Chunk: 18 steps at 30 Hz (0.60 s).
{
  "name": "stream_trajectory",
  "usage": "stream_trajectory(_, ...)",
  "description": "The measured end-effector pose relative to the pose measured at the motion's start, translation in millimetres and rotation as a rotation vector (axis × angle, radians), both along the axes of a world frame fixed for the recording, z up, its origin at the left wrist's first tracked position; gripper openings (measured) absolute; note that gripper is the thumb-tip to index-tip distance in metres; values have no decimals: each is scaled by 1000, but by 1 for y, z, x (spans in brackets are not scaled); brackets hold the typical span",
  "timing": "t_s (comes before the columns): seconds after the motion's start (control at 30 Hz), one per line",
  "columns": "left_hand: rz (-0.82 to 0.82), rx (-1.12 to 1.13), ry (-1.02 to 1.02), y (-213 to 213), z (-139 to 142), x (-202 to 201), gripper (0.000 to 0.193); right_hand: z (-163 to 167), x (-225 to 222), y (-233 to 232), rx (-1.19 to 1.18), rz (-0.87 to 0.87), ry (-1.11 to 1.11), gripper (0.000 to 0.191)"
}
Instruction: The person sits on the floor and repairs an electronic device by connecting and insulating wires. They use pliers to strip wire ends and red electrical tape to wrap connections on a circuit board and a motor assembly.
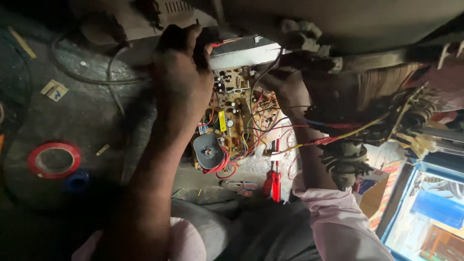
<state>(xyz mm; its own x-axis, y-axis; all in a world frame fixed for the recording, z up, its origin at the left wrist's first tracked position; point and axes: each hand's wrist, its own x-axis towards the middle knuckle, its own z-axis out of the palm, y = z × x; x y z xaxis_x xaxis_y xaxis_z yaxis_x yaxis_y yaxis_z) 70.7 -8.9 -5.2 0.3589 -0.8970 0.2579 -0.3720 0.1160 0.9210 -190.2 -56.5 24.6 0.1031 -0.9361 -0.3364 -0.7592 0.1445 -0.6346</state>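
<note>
Nearest to me I note pale pink sleeves (338, 217) on both forearms and grey cloth over the lap at the bottom of the view. A red-handled screwdriver (276, 186) stands just beyond the lap, close beside my right forearm, with a small flat tool lying near it on the floor. To the left, well apart from both hands, a roll of red tape (53, 159) lies flat on a dark round surface, with a blue ring (77, 181) just beside it. Next out is the brown circuit board (237, 121), lying between my two arms, crowded with small components, a grey round part (208, 150) at its near end and red wires (224, 166) looping beneath that. My left hand (181, 77) is raised over the board's left side, fingers curled tight around a dark object at the board's far edge; I cannot tell what that object is. My right hand (290, 89) reaches to the board's far right corner among the wires; it is in shadow and I cannot tell whether it grips anything. Farther right sits a coil of copper windings (382, 82) on the neck of a picture tube, with wires running from it toward the board. Beyond everything, a dark casing spans the top.
</note>
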Motion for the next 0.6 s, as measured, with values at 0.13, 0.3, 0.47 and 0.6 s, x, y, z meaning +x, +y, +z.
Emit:
stream_trajectory(0.13, -4, 10, -3, 0, 4, 0, 26, 0, 4, 2, 4, -70, -24, 21)
stream_trajectory(0.3, -14, 34, 33, 1, 4, -2, 26, -9, 2, 5, -89, -49, -3, 16)
stream_trajectory(0.47, -17, 1, -22, -1, -1, -4, 29, -11, 0, 3, -98, -27, -35, 17)
stream_trajectory(0.6, -16, 13, -19, -2, -2, -6, 28, -6, 4, 4, -100, -10, 25, 19)
